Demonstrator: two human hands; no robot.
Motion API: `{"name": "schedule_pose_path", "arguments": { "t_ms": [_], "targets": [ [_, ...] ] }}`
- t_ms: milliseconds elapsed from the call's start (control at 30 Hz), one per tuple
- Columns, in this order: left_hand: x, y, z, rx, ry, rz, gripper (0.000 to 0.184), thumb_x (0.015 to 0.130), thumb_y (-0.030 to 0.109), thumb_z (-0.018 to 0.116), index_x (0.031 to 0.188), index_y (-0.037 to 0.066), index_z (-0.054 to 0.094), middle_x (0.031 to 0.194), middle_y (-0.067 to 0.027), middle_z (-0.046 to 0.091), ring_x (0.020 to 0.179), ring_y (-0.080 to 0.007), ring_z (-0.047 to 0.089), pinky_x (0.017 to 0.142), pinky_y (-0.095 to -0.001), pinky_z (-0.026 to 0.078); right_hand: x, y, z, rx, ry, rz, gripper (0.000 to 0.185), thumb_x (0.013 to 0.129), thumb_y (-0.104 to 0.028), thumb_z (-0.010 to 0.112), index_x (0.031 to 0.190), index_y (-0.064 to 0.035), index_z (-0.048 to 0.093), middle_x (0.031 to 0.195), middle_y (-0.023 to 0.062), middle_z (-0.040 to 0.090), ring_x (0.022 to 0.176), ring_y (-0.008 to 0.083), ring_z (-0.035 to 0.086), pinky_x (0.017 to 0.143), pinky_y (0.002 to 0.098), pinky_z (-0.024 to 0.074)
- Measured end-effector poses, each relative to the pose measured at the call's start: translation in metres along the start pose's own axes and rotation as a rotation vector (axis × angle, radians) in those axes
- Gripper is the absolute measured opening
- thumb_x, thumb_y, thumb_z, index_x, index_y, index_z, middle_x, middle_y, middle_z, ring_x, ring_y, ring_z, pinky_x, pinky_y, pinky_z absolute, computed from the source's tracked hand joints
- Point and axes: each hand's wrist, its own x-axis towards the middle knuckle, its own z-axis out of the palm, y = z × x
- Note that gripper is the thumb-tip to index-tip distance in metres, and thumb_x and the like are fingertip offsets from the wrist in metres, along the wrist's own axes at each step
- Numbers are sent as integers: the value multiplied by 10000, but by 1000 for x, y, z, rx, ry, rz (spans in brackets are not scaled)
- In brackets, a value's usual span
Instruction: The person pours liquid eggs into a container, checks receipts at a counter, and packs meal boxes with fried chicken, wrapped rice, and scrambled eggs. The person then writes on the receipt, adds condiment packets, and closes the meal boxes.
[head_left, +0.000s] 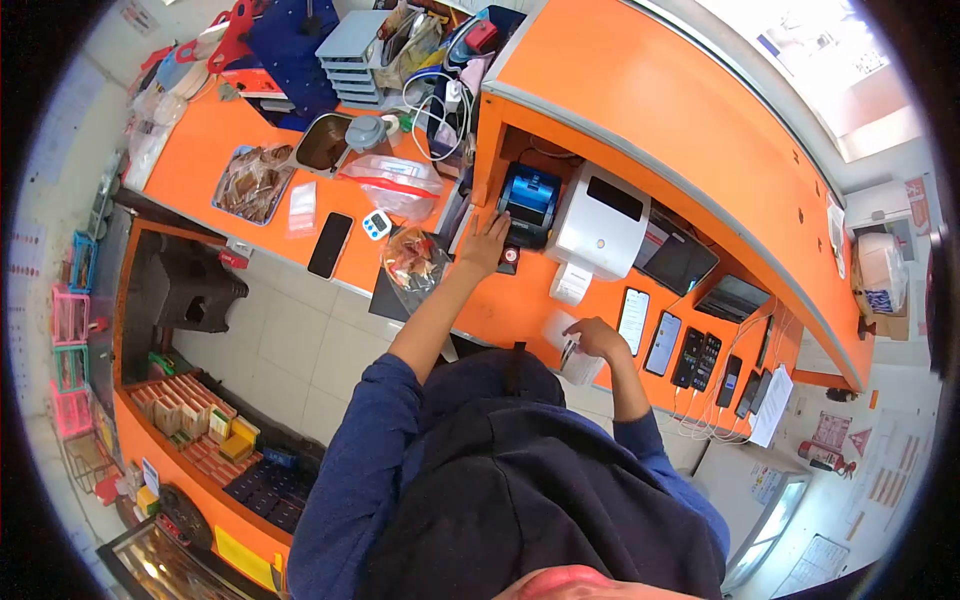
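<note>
My left hand (485, 245) lies with its fingers spread at the left edge of a small blue and black device (529, 205), palm over the orange counter. Below that device is a small dark box with a round red and white mark (509, 258). A white printer (600, 225) stands to the right, and a printed paper slip (570, 284) hangs from its front. Near the counter's front edge my right hand (594, 340) is closed, with its fingertips on a thin dark item too small to name. White paper (572, 358) lies under and beside those fingers.
Several phones, one a lit white-screened phone (633, 318), line the counter (490, 305) at right. Left are a black phone (330, 245), a white timer (377, 225), plastic bags (412, 262) and a tray of brown packets (253, 185). An orange shelf (640, 90) overhangs the printer.
</note>
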Motion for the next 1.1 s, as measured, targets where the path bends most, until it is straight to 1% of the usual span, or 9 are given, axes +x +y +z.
{"name": "schedule_pose_path", "arguments": {
  "t_ms": [67,133,233,400,500,633,733,833,1100],
  "targets": [
    [0,1,0,3,122,-11,758,840,288,583,1445,40,199,1522,-74,170,1410,-247,142,1134,-483,99,-14,-13,-21,234,226,21,385,724,-11,630,1107,-50,612,934,202,645,888,285,651,769,345,494],
    [-15,16,-42,-1160,40,182,665,864,351,581,1390,23,340,1474,-121,290,1376,-241,240,1112,-415,200,-15,-6,-15,526,540,154,416,780,-44,639,1190,-78,577,805,124,655,744,178,635,715,315,498],
    [-65,61,-99,-1974,-88,284,555,866,347,616,1292,19,476,1314,-131,498,1236,-206,441,1021,-354,340,-47,-70,-71,1451,928,-92,508,896,-70,572,1369,-104,392,871,76,659,779,91,601,676,249,487],
    [-92,53,-127,-1745,-223,383,356,808,152,704,1127,23,610,964,-37,668,882,-97,609,838,-271,454,-47,-62,-81,1671,1330,-151,470,893,-26,540,1341,-44,401,969,90,646,916,108,587,779,257,457],
    [-106,35,-128,-1684,10,179,253,803,185,702,969,2,648,889,-57,680,782,-106,621,697,-268,471,-37,-54,-76,665,1630,198,463,851,33,492,1304,-41,434,1223,150,532,1095,175,504,913,308,404],
    [-127,21,-156,-1385,42,236,259,759,223,725,902,15,667,756,-96,666,655,-155,627,622,-271,469,-30,-74,-89,430,1102,-337,463,847,-102,563,1293,-53,451,1259,183,491,1174,315,450,1047,410,281],
    [-136,16,-169,-1279,30,248,255,755,236,728,884,23,675,735,-99,664,651,-171,626,609,-288,463,-12,-68,-84,664,270,-354,387,810,-271,686,1111,-41,609,901,139,654,826,180,606,767,324,459],
    [-141,6,-168,-1193,30,237,213,825,225,662,874,18,666,695,-127,637,618,-199,609,582,-317,438,-4,-75,-94,508,12,-475,331,826,-325,675,928,-11,674,676,106,629,635,129,565,608,295,438],
    [-143,16,-143,-1468,46,190,260,927,225,560,825,-10,602,611,-8,543,596,-52,496,538,-246,384,-4,-91,-76,468,333,-548,278,865,-284,631,824,-11,670,596,118,591,503,196,545,511,321,412]
  ]
}}
